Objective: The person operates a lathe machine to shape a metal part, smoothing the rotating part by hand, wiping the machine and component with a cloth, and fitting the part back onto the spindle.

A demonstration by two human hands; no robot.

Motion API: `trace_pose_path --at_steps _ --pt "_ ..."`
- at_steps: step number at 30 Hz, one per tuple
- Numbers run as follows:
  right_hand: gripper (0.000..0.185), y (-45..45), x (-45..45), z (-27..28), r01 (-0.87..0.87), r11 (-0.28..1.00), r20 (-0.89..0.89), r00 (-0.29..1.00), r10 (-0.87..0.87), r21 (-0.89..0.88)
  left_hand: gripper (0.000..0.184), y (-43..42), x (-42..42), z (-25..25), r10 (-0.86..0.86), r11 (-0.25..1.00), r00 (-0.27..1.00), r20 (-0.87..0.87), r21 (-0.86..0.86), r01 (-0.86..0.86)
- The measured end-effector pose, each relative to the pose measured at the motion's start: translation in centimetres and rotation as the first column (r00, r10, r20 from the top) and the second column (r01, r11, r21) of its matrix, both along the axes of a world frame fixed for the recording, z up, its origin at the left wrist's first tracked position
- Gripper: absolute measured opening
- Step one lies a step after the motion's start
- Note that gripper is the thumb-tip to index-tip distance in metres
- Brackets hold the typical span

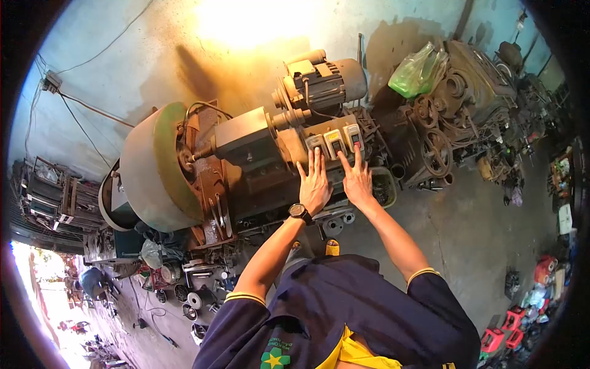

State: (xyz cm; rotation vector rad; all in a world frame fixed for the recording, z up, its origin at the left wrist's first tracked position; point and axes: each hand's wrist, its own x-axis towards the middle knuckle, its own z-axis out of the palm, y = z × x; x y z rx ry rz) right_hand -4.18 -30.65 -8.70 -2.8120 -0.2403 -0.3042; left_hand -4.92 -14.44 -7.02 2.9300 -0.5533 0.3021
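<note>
Three push-button switch boxes sit in a row on the machine: a left switch box [313, 142], a middle switch box [332, 138] and a right switch box [353, 131]. My left hand [316, 186] has its fingers stretched out, with the longer ones reaching the left switch box. My right hand [357, 183] is also open. Its index finger points at the middle switch box's lower button, and another finger reaches the red button of the right one. Whether the buttons are pressed in, I cannot tell. A dark watch [300, 212] is on my left wrist.
An electric motor [332, 85] with pulleys sits above the switches. A large wheel guard [157, 166] stands to the left, beside wrenches [219, 215]. Gears [437, 154] and a green plastic bag [416, 72] are at right. Tools and parts cover the floor at lower left.
</note>
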Motion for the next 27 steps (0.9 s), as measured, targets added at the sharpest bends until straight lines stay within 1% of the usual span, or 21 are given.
trace_pose_path --at_steps 1,2,4,5,6,7,8,9,10,12,13,14,15,16,17,18,20,22,24,25,27 --pt "0.084 -0.1 0.2 0.0 -0.006 0.998 -0.048 0.999 0.009 0.070 0.104 -0.3 0.0 0.0 0.013 1.000 1.000 0.006 0.013 -0.013" --pt "0.079 -0.1 0.2 -0.3 -0.030 0.998 0.112 0.993 0.024 0.054 0.102 -0.3 -0.2 0.1 0.019 0.997 0.998 -0.063 0.072 -0.015" --pt "0.076 0.0 0.4 0.3 -0.016 0.992 -0.003 1.000 0.016 0.121 0.100 -0.3 0.3 -0.2 0.014 0.996 0.999 0.040 0.091 -0.017" --pt "0.073 0.0 0.5 0.5 -0.039 0.983 0.056 0.998 0.029 0.182 0.099 -0.4 0.1 -0.5 0.036 0.995 0.999 0.001 0.092 -0.036" --pt "0.069 0.1 0.2 1.5 -0.011 0.975 -0.030 0.999 0.018 0.220 0.096 -0.4 0.1 -0.4 0.027 0.998 1.000 0.006 0.056 -0.028" --pt "0.066 0.0 -0.1 1.5 -0.025 0.961 -0.023 0.999 0.033 0.275 0.096 -0.3 -0.2 -0.1 0.029 0.998 1.000 0.007 0.059 -0.030" --pt "0.064 -0.3 -0.4 1.4 -0.040 0.943 -0.014 0.999 0.047 0.330 0.093 -0.1 -0.6 0.1 0.014 0.999 1.000 -0.026 -0.047 -0.015" --pt "0.055 -0.8 -0.7 0.2 -0.102 0.914 0.106 0.992 0.066 0.392 0.090 0.2 -0.5 0.6 -0.001 0.988 0.999 -0.053 -0.154 -0.007" --pt "0.052 -1.0 -1.7 -0.2 -0.090 0.894 0.127 0.991 0.037 0.439 0.083 0.7 -1.1 1.4 -0.018 0.964 1.000 0.003 -0.266 0.018" --pt "0.042 -1.4 -4.6 -1.7 -0.026 0.834 0.108 0.993 -0.041 0.550 0.077 3.3 -1.9 3.7 -0.058 0.945 0.996 0.068 -0.317 0.076" --pt "0.038 -1.8 -5.8 -3.6 0.002 0.855 0.171 0.979 -0.106 0.518 0.073 4.9 -2.2 5.6 -0.066 0.930 0.992 0.103 -0.355 0.099" --pt "0.033 -2.0 -6.8 -6.4 0.115 0.657 -0.017 0.988 -0.154 0.745 0.069 6.9 -2.0 6.4 -0.051 0.921 0.980 0.194 -0.371 0.121" --pt "0.029 -2.4 -8.0 -9.0 0.253 0.747 -0.101 0.965 -0.243 0.614 0.069 8.7 -1.5 7.6 -0.017 0.937 0.956 0.294 -0.329 0.117" --pt "0.030 -2.8 -8.9 -14.2 0.369 0.727 -0.198 0.929 -0.314 0.579 0.067 10.6 -0.9 8.9 0.025 0.950 0.939 0.343 -0.300 0.085" --pt "0.031 -2.6 -9.5 -17.3 0.490 0.743 -0.429 0.853 -0.299 0.456 0.066 12.2 -0.3 9.9 0.066 0.953 0.934 0.352 -0.301 0.046" --pt "0.033 -2.1 -10.3 -20.0 0.575 0.760 -0.633 0.717 -0.290 0.303 0.064 13.6 0.6 10.3 0.107 0.964 0.928 0.356 -0.267 -0.009" --pt "0.031 -0.7 -11.8 -26.6 0.470 0.872 -0.750 0.624 -0.218 0.137 0.066 16.0 2.4 10.8 0.142 0.982 0.933 0.331 -0.169 -0.090" --pt "0.038 2.0 -11.7 -33.3 0.216 0.974 -0.788 0.610 -0.085 0.062 0.069 16.9 3.9 11.1 0.111 0.992 0.948 0.299 -0.095 -0.086" --pt "0.043 4.9 -11.4 -39.7 0.228 0.959 -0.912 0.404 0.064 0.169 0.072 17.5 4.9 9.8 0.046 0.998 0.983 0.179 -0.051 -0.038" --pt "0.049 6.0 -10.8 -39.1 0.022 0.994 -0.890 0.447 0.088 0.110 0.075 17.1 4.8 9.9 0.063 0.998 0.981 0.184 -0.034 -0.058" --pt "0.059 9.6 -11.5 -37.3 0.297 0.934 -0.878 0.477 0.033 0.197 0.079 17.1 5.1 9.9 0.057 0.996 0.980 0.189 -0.071 -0.045"
